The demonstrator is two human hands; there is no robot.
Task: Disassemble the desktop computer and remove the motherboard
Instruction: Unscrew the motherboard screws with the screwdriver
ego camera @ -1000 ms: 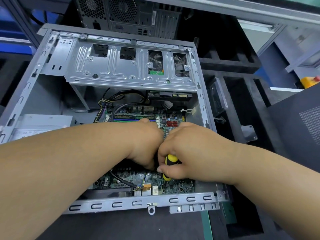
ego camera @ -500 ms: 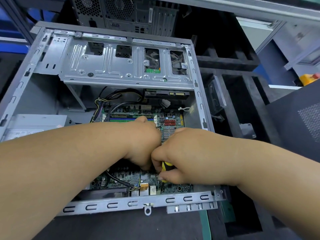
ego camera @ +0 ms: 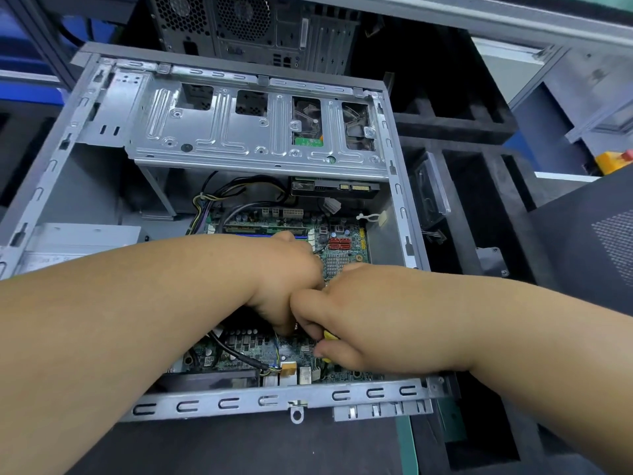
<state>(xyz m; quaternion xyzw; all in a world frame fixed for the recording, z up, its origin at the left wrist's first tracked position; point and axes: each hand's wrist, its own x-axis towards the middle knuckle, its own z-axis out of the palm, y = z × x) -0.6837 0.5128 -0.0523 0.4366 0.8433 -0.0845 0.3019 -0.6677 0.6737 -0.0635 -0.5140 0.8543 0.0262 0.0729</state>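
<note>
The right hand (ego camera: 349, 323) has closed further over the screwdriver (ego camera: 329, 336), leaving only a sliver of its yellow handle showing.

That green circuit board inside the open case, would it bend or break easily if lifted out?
The motherboard looks thin and flat, so probably stiff yet slightly flexible. Its many small soldered parts suggest it is fragile. Cables still plugged in would likely tug on it.

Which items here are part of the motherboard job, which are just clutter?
In play: open case, motherboard, screwdriver gripped by right hand, left hand.
Lying about: second tower, loose side panel, yellow object.
</note>
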